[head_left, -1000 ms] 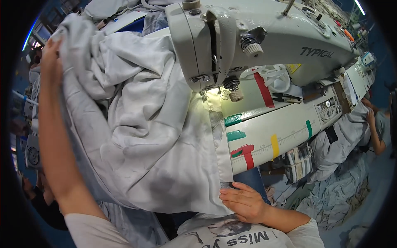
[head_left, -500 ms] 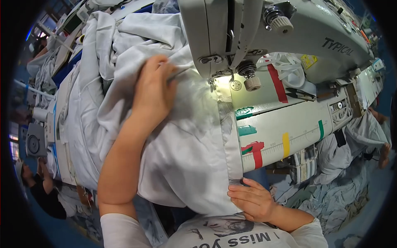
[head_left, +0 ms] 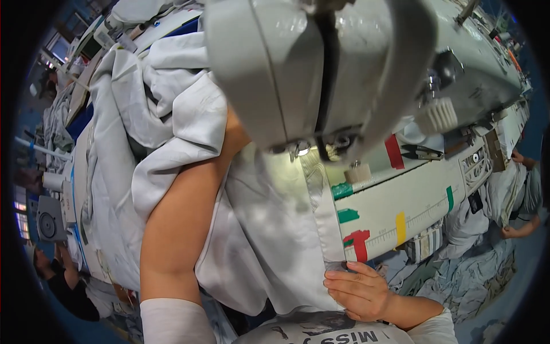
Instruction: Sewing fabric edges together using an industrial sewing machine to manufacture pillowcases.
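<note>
White cloth (head_left: 269, 223) spreads over the bed of a sewing machine (head_left: 275, 74), and its folded edge band runs under the machine head by the needle area. My left hand (head_left: 235, 135) reaches far forward behind the machine head, beside a bunched fold of the cloth. Only its wrist side shows; the fingers are hidden, so I cannot see what they hold. At the near end of the band, my right hand (head_left: 361, 291) is closed on the cloth edge, fingers together, thumb mostly hidden.
The machine's pale bed extension (head_left: 389, 218) has a ruler scale and red, yellow and green tape marks. Small snips (head_left: 421, 152) lie farther right. Heaped cloth (head_left: 447, 292) fills the lower right. Other people are at the far left (head_left: 71, 289) and right edge (head_left: 524, 223).
My left hand has moved forward behind the machine head; a thin dark tool showed in it before. The view has come closer to the machine. My right hand stays at the cloth edge.
</note>
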`<state>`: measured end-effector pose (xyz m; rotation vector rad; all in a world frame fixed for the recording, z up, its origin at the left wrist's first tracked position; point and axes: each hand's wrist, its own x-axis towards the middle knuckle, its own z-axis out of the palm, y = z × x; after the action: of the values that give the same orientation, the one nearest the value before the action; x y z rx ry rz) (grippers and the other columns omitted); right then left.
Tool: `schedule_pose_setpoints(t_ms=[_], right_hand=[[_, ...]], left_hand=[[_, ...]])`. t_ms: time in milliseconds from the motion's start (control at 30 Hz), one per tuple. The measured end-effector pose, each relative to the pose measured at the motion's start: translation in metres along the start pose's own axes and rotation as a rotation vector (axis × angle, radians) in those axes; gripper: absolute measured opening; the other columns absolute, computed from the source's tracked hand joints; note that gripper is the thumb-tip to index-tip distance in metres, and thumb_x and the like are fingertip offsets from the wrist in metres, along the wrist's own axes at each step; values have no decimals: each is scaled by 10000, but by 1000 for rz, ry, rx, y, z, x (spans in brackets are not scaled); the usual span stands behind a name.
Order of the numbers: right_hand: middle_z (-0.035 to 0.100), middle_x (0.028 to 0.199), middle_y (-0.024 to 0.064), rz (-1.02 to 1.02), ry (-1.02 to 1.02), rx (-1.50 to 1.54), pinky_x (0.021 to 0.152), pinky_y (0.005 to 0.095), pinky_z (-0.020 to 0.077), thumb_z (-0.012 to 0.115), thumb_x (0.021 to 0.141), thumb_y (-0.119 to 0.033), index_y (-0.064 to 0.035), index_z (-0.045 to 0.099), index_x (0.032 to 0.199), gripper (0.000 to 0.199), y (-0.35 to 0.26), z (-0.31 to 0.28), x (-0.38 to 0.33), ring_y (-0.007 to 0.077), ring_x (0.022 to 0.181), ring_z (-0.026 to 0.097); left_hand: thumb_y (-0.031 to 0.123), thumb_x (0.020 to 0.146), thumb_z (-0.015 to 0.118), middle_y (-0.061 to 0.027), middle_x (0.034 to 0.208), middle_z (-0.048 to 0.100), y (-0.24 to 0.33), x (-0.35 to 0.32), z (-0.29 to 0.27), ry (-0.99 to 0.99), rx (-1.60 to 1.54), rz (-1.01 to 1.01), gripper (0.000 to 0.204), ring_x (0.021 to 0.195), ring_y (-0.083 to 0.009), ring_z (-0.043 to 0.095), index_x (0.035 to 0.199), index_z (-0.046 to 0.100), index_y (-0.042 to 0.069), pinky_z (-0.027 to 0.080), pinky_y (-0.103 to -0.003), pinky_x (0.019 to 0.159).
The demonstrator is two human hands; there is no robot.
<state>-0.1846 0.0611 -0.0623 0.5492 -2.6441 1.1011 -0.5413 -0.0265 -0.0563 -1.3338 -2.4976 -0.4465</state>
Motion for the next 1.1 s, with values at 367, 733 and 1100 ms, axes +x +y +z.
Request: schedule_pose_setpoints(t_ms=[367, 733, 1100], right_hand=[[640, 942, 126, -1, 177, 60, 917, 399, 467, 598, 710, -32, -1, 629, 811, 110, 38, 8, 75, 245, 945, 635], [619, 947, 128, -7, 36, -60, 905, 421, 447, 608, 612, -61, -93, 653, 959, 351, 72, 2, 106, 305, 916, 597], [634, 1028, 145, 2, 144, -250, 910, 441, 464, 600, 704, -3, 23, 632, 940, 240, 46, -6, 106, 292, 1024, 609]], left_hand=[[99, 697, 629, -151, 902, 626, -42, -25, -19, 27, -249, -39, 185, 897, -343, 559, 871, 636, 35, 421, -425, 752], [103, 701, 628, -156, 921, 625, -60, -47, -69, 35, -451, -112, 203, 914, -343, 559, 892, 637, 33, 431, -426, 765], [108, 677, 635, -39, 1003, 578, 56, -116, -46, -207, -470, 390, 283, 981, -201, 570, 958, 616, 80, 319, -458, 990]])
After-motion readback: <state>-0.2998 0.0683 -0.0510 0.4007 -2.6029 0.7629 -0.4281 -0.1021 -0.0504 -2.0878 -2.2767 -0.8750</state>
